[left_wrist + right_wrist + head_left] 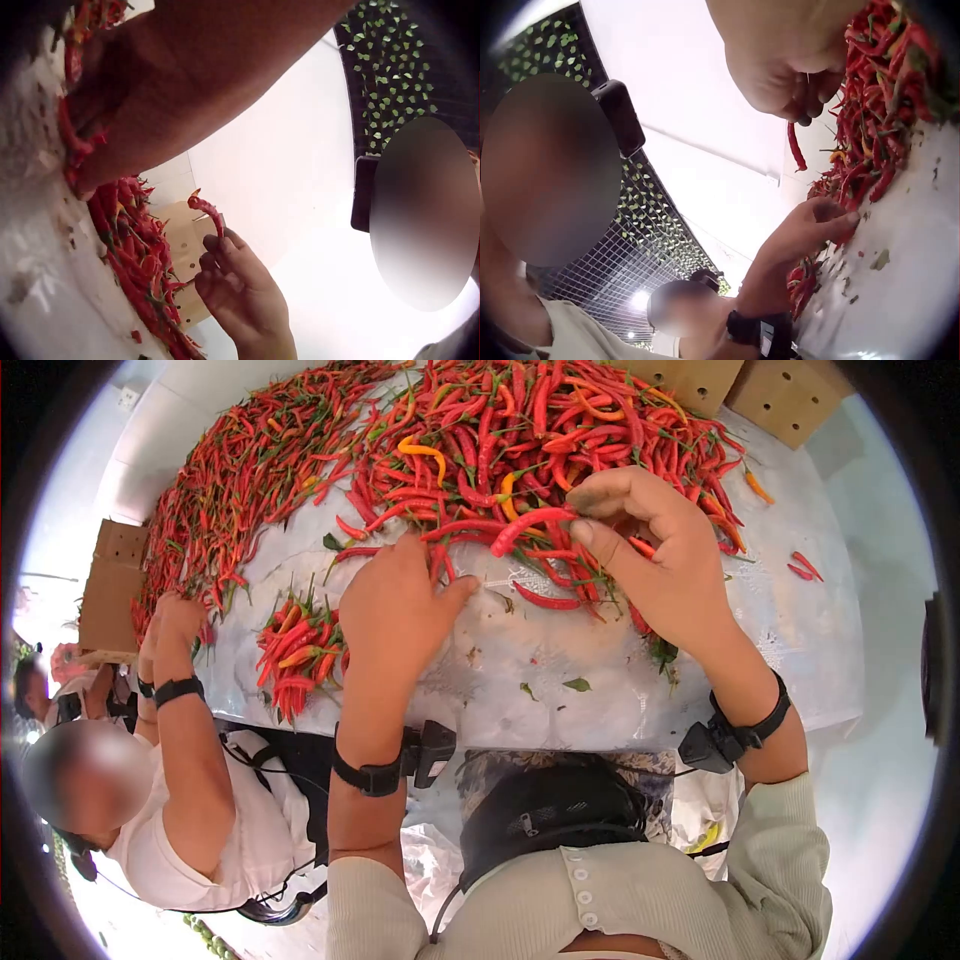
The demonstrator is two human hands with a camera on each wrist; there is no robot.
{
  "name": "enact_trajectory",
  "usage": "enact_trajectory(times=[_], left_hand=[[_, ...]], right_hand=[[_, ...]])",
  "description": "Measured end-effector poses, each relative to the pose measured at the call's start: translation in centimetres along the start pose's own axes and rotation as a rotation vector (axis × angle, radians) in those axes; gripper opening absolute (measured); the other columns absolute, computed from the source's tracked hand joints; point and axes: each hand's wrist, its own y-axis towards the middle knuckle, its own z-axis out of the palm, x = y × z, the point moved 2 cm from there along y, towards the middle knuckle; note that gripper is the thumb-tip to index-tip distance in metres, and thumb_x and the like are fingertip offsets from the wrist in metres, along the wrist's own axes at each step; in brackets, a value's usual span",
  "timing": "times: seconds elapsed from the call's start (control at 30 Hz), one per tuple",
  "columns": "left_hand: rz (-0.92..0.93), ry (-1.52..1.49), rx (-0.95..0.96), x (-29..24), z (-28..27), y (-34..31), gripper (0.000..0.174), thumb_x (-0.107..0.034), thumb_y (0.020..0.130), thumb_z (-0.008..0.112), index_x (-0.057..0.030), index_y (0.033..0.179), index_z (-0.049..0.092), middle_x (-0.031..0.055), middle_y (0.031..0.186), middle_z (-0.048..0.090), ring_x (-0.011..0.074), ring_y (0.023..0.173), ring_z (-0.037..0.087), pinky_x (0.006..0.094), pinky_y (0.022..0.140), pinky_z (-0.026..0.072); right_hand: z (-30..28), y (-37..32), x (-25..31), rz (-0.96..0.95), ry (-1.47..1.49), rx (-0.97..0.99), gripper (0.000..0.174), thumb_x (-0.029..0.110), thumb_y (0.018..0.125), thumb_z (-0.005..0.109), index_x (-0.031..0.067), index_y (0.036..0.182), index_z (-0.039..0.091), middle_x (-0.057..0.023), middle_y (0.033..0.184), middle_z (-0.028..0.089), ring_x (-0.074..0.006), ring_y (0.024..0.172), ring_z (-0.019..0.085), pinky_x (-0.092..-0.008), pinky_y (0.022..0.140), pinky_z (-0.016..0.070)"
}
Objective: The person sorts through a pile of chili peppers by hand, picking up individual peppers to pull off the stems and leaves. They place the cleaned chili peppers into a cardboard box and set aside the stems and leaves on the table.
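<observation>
My right hand is raised over the near edge of the big heap of chili peppers. Between its thumb and fingertips it pinches a red chili pepper, which also shows as a curved pepper in the left wrist view. Lower and to the left, my left hand is at the table with its fingers curled over red chili peppers. Its fingertips are partly hidden in the head view. A small pile of chilies lies just left of that wrist.
A second wide heap of chilies spreads to the left, where another person's hand works. Cardboard boxes stand at the back right, and another box at the left. Leaf scraps and loose chilies dot the covered table.
</observation>
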Motion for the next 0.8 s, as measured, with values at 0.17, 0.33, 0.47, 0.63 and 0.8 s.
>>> enact_trajectory(times=[0.17, 0.33, 0.47, 0.63, 0.8], left_hand=[[0.166, -0.111, 0.029, -0.1, 0.9, 0.3, 0.029, -0.022, 0.071, 0.068, -0.0012, 0.087, 0.056, 0.0158, 0.076, 0.060, 0.0346, 0.075, 0.058, 0.0434, 0.065, 0.0456], [0.237, -0.402, 0.111, -1.4, 1.4, 1.1, 0.022, -0.013, 0.074, 0.064, 0.0008, 0.089, 0.055, 0.0160, 0.074, 0.060, 0.0318, 0.071, 0.059, 0.0392, 0.063, 0.0460], [0.097, -0.688, 0.219, -1.5, 1.1, 0.9, 0.020, -0.009, 0.079, 0.061, 0.0027, 0.095, 0.056, 0.0148, 0.074, 0.062, 0.0225, 0.066, 0.063, 0.0323, 0.057, 0.0473], [-0.041, -1.029, 0.447, -0.9, -1.7, 0.2, 0.022, -0.013, 0.088, 0.054, 0.0011, 0.106, 0.052, 0.0127, 0.083, 0.064, 0.0153, 0.069, 0.064, 0.0260, 0.057, 0.0489], [-0.009, -1.436, 0.500, -2.6, -3.1, 1.5, 0.030, -0.015, 0.092, 0.048, -0.0011, 0.119, 0.046, 0.0137, 0.094, 0.064, 0.0164, 0.075, 0.064, 0.0245, 0.062, 0.0498]], right_hand=[[-0.6, 0.3, -0.5, 0.179, 0.203, 0.032, 0.022, 0.009, 0.083, 0.061, -0.0006, 0.102, 0.057, -0.0086, 0.088, 0.065, -0.0103, 0.078, 0.058, -0.0252, 0.070, 0.0462], [-0.9, 0.4, -0.7, 0.162, 0.273, -0.009, 0.024, 0.012, 0.084, 0.061, -0.0017, 0.103, 0.056, -0.0075, 0.089, 0.064, -0.0101, 0.081, 0.058, -0.0244, 0.074, 0.0456], [-1.1, 0.6, -1.0, 0.241, 0.425, -0.032, 0.023, 0.012, 0.085, 0.061, -0.0010, 0.103, 0.056, -0.0056, 0.090, 0.062, -0.0100, 0.084, 0.057, -0.0245, 0.077, 0.0452], [-1.2, 0.5, -1.1, 0.233, 0.422, -0.116, 0.022, 0.010, 0.085, 0.061, -0.0006, 0.103, 0.056, -0.0051, 0.091, 0.062, -0.0101, 0.085, 0.058, -0.0250, 0.078, 0.0455], [-1.0, 0.6, -0.4, 0.125, 0.321, -0.236, 0.020, 0.005, 0.081, 0.064, 0.0006, 0.100, 0.057, -0.0040, 0.091, 0.062, -0.0086, 0.084, 0.057, -0.0234, 0.074, 0.0456]])
